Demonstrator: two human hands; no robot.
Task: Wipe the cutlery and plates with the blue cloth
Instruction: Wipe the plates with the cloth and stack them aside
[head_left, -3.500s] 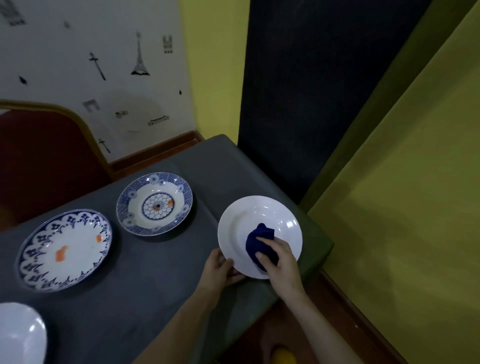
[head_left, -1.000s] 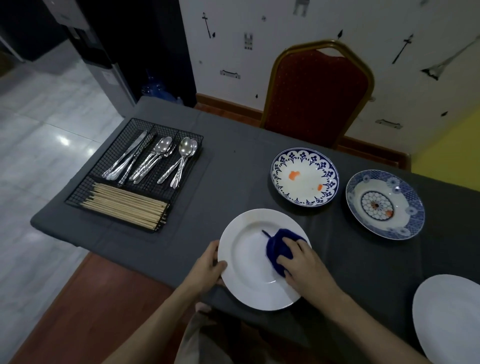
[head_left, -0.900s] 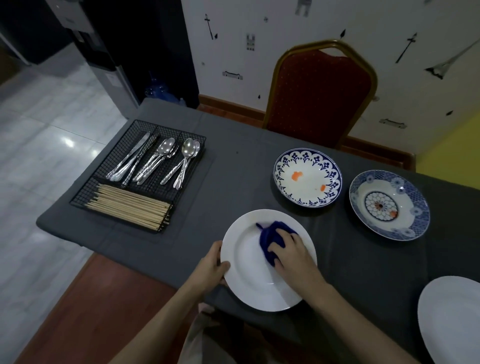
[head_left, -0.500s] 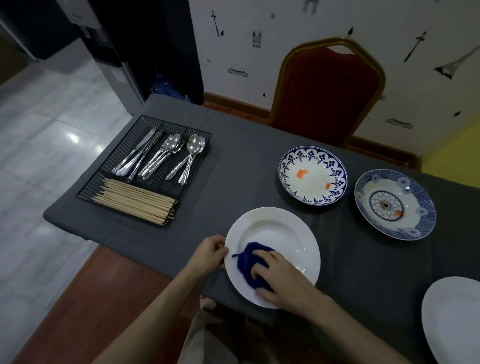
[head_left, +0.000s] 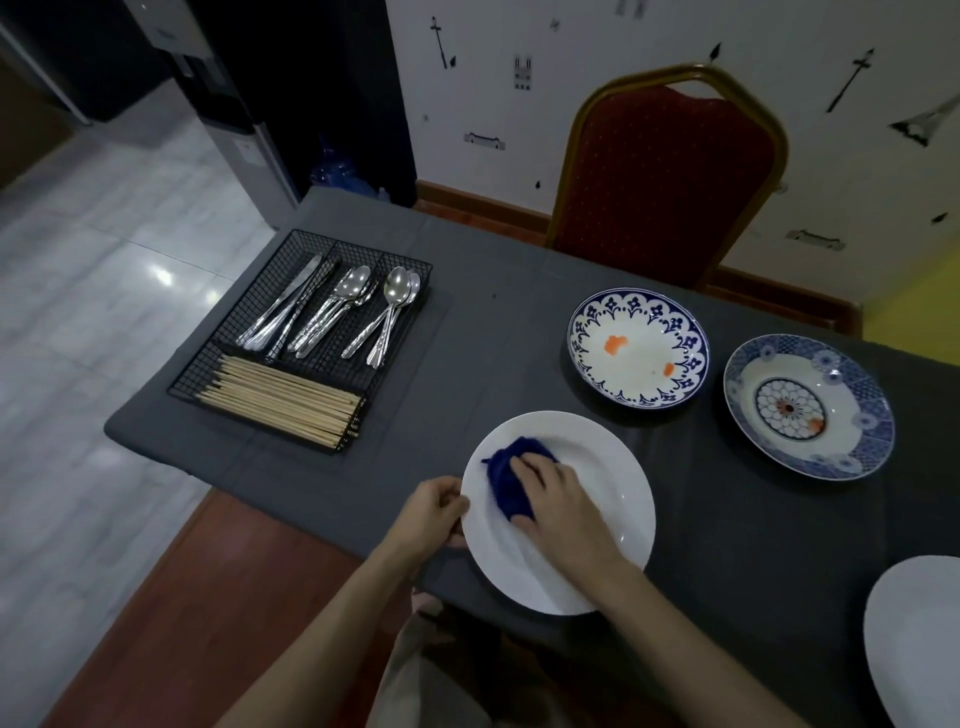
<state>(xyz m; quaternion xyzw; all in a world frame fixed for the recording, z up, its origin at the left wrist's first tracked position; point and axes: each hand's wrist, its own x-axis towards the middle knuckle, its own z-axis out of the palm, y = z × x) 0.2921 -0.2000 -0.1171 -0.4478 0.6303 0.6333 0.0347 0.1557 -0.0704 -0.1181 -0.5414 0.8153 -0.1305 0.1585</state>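
Note:
A plain white plate (head_left: 613, 467) lies at the table's near edge. My right hand (head_left: 558, 501) presses a bunched blue cloth (head_left: 506, 475) onto the plate's left half. My left hand (head_left: 434, 512) grips the plate's left rim. Behind it sit a blue-patterned plate (head_left: 638, 347) with orange smears and a second blue-patterned plate (head_left: 808, 405) with an orange spot. Another white plate (head_left: 914, 639) shows at the right edge. A black wire tray (head_left: 234, 322) at the left holds knives, spoons (head_left: 387, 312) and chopsticks (head_left: 283, 397).
The table wears a dark grey cloth (head_left: 467, 343); its near edge runs just under the white plate. A red chair with a gold frame (head_left: 665, 176) stands behind the table against the white wall. Tiled floor lies to the left.
My view swung from the table's right end to its left part, onto another white plate. The cloth has swept from the plate's right to its lower left, then up its left side.

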